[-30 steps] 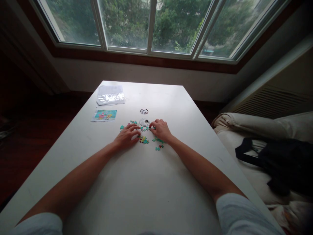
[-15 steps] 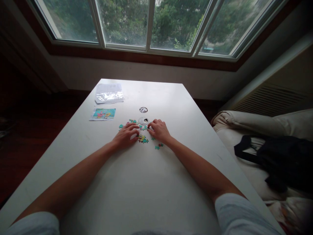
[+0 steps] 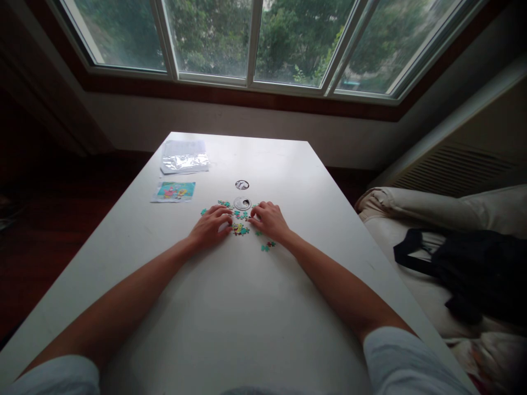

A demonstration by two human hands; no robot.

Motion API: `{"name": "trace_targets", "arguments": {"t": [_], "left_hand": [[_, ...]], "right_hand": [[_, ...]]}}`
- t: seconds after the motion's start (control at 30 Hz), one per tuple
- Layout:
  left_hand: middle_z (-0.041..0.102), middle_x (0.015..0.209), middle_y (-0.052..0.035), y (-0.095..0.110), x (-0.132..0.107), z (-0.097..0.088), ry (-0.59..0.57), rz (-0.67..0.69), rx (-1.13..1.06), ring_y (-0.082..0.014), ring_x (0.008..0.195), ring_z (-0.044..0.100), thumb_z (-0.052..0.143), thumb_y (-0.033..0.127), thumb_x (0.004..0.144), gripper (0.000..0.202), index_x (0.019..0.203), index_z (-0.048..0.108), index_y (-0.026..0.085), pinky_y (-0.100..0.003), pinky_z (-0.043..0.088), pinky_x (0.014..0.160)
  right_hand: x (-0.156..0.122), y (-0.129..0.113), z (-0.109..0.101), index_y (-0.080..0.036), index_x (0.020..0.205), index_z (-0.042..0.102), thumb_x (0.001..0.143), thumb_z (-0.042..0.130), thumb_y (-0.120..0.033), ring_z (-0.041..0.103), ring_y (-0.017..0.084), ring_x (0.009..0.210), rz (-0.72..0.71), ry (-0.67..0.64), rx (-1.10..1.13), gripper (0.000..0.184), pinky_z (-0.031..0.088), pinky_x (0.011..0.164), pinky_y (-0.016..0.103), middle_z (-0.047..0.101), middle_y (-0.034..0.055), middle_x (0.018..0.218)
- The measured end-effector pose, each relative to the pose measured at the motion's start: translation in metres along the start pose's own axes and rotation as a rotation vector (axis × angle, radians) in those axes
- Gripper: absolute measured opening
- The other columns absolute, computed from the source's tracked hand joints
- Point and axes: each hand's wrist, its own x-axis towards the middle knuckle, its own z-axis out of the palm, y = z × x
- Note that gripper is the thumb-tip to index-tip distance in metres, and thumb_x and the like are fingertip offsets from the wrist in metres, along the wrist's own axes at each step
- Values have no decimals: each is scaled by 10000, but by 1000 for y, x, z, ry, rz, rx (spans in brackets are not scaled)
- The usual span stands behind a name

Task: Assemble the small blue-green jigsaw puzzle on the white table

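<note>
Nearest, at the bottom corners, two pale sleeves (image 3: 397, 356) end above the elbows, and bare forearms stretch forward over the white surface (image 3: 242, 312). To the right, beside the surface, a dark cloth item (image 3: 481, 269) with a strap lies on a pale upholstered seat (image 3: 382, 230). On the surface, the nearest things are a few loose puzzle pieces (image 3: 265, 248), teal and dark red, just on the near side of the right wrist. A little farther, between the two hands, sits a small cluster of yellow and teal pieces (image 3: 240, 229). The left grip (image 3: 209, 226) is half curled at the left edge of this cluster, with a gap between thumb and forefinger; whether it has hold of a piece, I cannot tell. The right grip (image 3: 269, 220) is bent inward, thumb and forefinger close together beside a row of joined-looking teal pieces (image 3: 241, 215); what it holds, if anything, is hidden. Past the left fingers, more pieces (image 3: 224, 203) lie scattered. Beyond the row are a round metallic-looking ring (image 3: 242, 203) and, farther, a smaller round inset (image 3: 242, 185). To the left lie a colourful printed picture (image 3: 177, 191) and, behind it, a shiny clear packet (image 3: 184, 157). Farthest is a wide window (image 3: 251, 44) with green trees outside.
</note>
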Motion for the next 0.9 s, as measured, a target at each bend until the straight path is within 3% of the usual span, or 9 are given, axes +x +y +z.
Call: {"name": "trace_targets", "arguments": {"t": [0.1,0.3,0.47,0.73,0.9], "left_hand": [[647,1298,-46,0,0,0,0,20,-5,-249,1333,481,592,279,924,123,997,689,258,-493,415,1166],[643,1302,-44,4,0,-2,-27,76,-3,-249,1311,496,598,254,915,157,1028,705,278,-504,408,1171],[640,1306,-37,3,-1,-3,-52,76,0,-251,1311,492,608,257,911,171,1049,703,288,-504,413,1163],[645,1289,-46,3,0,-2,-40,55,15,-249,1297,495,588,270,926,184,1070,700,282,-501,405,1167],[648,1288,-44,3,1,-3,-40,60,17,-249,1299,491,580,259,930,194,1082,698,277,-506,393,1172]], "right_hand": [[-2,-1,-1,-268,1069,699,933,648,-411,518,235,1032,-38,-9,13,203,330,891,348,637,68,1068],[-5,-6,-2,-238,956,703,927,648,-347,519,238,1029,-74,-10,-12,125,332,901,353,643,70,1027],[-5,-9,-3,-269,1090,704,946,624,-350,508,247,1074,-99,-24,1,184,333,924,364,642,74,1085],[-5,-8,-1,-216,919,680,942,630,-443,505,242,1030,-80,13,-17,234,340,888,353,633,77,1017],[-4,-5,-3,-244,1039,701,944,628,-377,514,233,1047,-120,6,27,179,333,925,356,643,65,1048]]}}
